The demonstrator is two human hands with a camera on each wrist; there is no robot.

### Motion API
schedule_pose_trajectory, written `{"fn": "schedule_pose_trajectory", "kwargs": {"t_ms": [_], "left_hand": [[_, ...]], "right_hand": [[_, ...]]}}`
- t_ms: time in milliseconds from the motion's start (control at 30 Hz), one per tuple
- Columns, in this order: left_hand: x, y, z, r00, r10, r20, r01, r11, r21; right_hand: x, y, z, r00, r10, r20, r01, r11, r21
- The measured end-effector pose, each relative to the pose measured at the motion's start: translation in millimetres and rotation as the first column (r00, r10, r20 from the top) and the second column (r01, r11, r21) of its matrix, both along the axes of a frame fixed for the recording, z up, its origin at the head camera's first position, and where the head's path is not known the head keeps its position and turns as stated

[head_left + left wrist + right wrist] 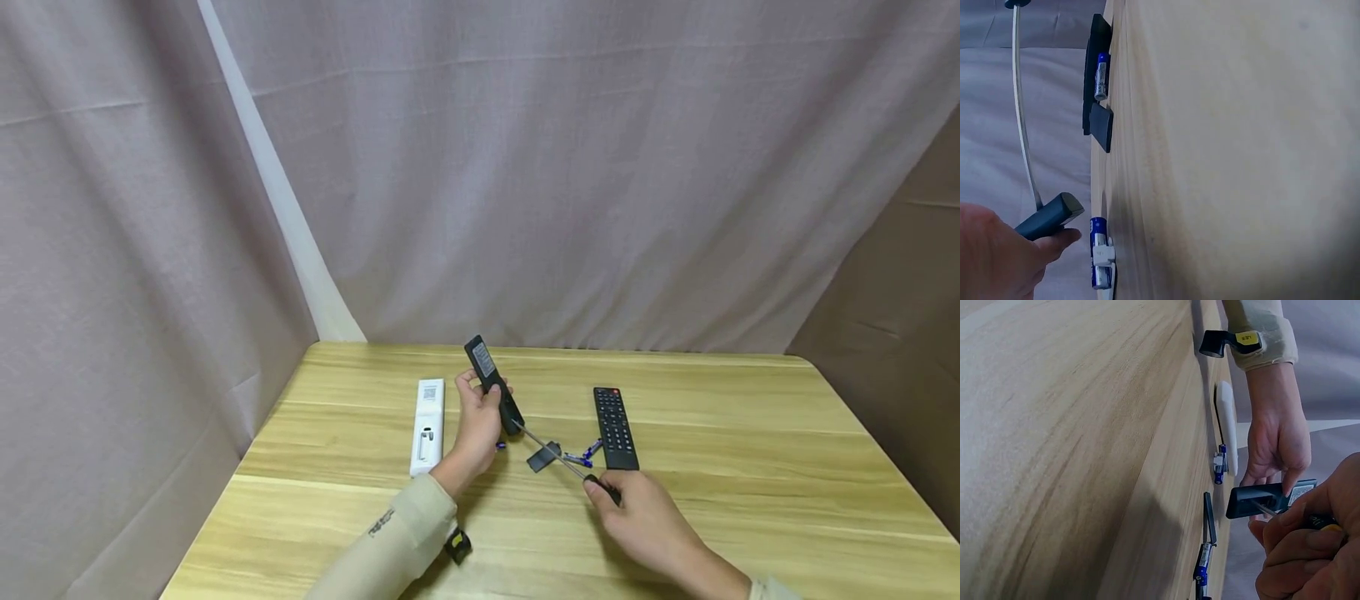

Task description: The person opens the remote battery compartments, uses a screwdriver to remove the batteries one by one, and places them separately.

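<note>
My left hand [480,421] grips a black remote control [483,362] above the table, its labelled back turned up. My right hand [647,517] holds a screwdriver [551,448] by its dark handle. The screwdriver's tip meets the lower end of the remote, inside a recess in its back in the right wrist view. Below the shaft, a dark battery cover [542,457] lies on the table beside blue batteries [592,448]. In the left wrist view, more blue batteries [1097,275] lie near a small white piece [1104,255], under the held remote.
To the left lies a white remote [429,417], its battery compartment uncovered. A second black remote [617,425] lies buttons up, just beyond my right hand. A wrist camera [457,544] sticks out from the left sleeve. Curtains [562,208] hang behind the wooden table [735,467].
</note>
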State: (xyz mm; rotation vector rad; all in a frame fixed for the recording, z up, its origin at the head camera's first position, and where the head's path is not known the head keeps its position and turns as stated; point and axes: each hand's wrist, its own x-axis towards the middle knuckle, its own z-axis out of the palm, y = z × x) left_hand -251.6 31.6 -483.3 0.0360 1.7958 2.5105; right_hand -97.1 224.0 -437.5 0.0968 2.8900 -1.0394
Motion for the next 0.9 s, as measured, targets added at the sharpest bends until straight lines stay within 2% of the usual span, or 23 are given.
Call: {"fn": "schedule_pose_trajectory", "kwargs": {"t_ms": [200, 367, 467, 633, 900], "left_hand": [[-0.9, -4.5, -0.1, 0.999, -0.044, -0.005, 0.043, 0.994, -0.099], [-2.2, -10.5, 1.9, 0.994, -0.107, 0.015, 0.107, 0.965, -0.239], [-1.9, -12.6, 5.4, 0.989, -0.14, 0.039, 0.145, 0.933, -0.329], [-3.2, -10.2, 9.1, 0.982, -0.18, 0.058, 0.187, 0.866, -0.463], [-4.6, -4.1, 9.7, 0.974, -0.198, 0.109, 0.221, 0.74, -0.635]], "right_hand": [[5.6, 8.6, 2.6, 0.999, -0.046, -0.024, 0.046, 0.999, -0.001], [9.1, 18.3, 3.6, 0.993, -0.084, -0.087, 0.085, 0.996, 0.007], [11.4, 23.7, 4.7, 0.987, -0.096, -0.126, 0.097, 0.995, 0.007], [15.1, 30.8, 6.2, 0.981, -0.106, -0.163, 0.109, 0.994, 0.01], [18.5, 35.7, 7.7, 0.974, -0.122, -0.192, 0.125, 0.992, 0.003]]}}
